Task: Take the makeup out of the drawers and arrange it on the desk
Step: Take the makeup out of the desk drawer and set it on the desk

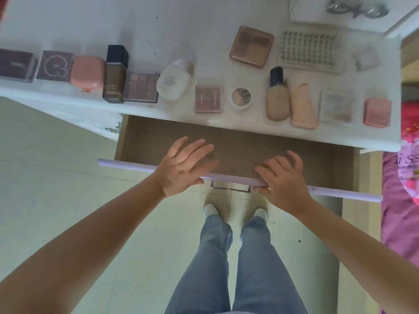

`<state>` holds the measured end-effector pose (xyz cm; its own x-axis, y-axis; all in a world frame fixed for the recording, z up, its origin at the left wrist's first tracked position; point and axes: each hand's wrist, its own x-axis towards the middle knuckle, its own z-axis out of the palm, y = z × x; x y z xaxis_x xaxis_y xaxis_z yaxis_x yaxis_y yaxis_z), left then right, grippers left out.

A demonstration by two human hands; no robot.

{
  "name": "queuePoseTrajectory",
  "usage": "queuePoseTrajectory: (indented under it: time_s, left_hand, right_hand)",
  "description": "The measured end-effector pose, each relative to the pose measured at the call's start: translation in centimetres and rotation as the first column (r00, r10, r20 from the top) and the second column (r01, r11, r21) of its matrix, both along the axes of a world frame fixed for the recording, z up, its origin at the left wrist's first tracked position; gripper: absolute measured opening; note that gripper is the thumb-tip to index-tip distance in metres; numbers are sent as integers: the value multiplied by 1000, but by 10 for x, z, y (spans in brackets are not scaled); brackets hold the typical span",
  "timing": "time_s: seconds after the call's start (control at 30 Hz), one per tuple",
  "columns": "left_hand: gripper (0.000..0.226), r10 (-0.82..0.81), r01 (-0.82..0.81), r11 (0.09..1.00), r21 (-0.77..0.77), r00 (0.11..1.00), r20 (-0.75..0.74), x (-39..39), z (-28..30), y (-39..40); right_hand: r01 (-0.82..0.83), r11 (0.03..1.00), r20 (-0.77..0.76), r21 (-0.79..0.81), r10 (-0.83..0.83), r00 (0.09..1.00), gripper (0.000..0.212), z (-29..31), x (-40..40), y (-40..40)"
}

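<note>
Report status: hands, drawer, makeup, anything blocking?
Left hand and right hand both rest open on the drawer front. Drawer pulled out, shows empty. Makeup lined up on the desk. Nothing in the way.

Bare forearms with no sleeves; loose blue-grey jeans (pixel 238 257); white shoes (pixel 210 210) on both feet

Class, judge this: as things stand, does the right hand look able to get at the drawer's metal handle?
Probably yes. The right hand rests on the drawer front, just beside the handle, which hangs uncovered between both hands with nothing blocking it.
</note>
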<state>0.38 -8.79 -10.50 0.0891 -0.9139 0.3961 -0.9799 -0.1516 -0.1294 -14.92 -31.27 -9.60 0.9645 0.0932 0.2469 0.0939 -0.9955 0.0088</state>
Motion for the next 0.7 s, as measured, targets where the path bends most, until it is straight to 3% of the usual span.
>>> queuePoseTrajectory:
  time_s: [0.2, 0.33, 0.57, 0.7]
  left_hand:
    - [61, 204, -204, 979, 30, 979, 10, 17, 2, -14]
    - [86, 346, -344, 937, 60, 938, -17, 36, 12, -35]
    - [86, 369, -365, 924, 111, 929, -22, 58, 19, -56]
    - [80, 421, -403, 897, 182, 905, -67, 51, 21, -58]
  right_hand:
    - [225, 972, 149, -74, -212, 966, 85, -4, 16, -8]
    - [344, 934, 186, -101, -322, 928, 92, -7, 42, -14]
    - [419, 904, 167, -87, -401, 901, 106, -12, 67, -28]
    - [421, 904, 135, -67, -410, 902, 103, -13, 66, -26]
